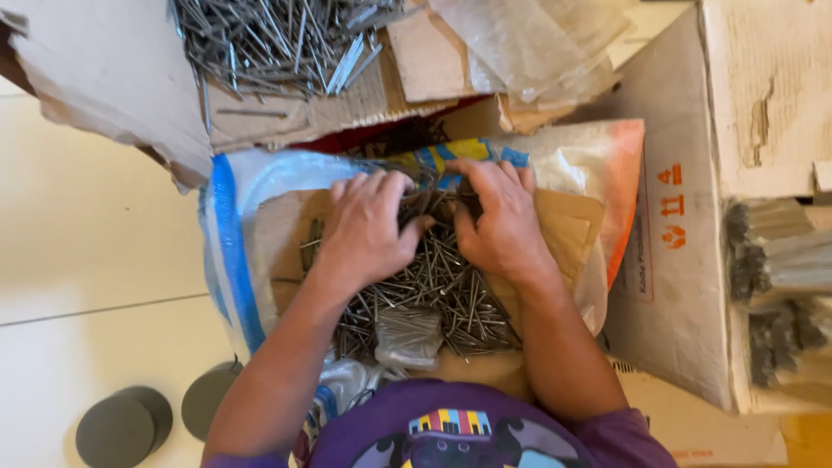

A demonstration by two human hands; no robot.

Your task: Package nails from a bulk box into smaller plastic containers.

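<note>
A heap of loose steel nails lies on a sheet of brown cardboard spread over a white woven sack with blue and orange edges. My left hand presses palm down on the far left part of the heap, fingers curled into the nails. My right hand does the same on the far right part, thumb close to the left thumb. Both hands gather nails beneath them. A small clear plastic bag rests on the near side of the heap.
A second pile of nails sits on torn cardboard at the top. A large cardboard box stands at the right, with bundled nails beside it. Two dark round discs lie on the white tiled floor at lower left.
</note>
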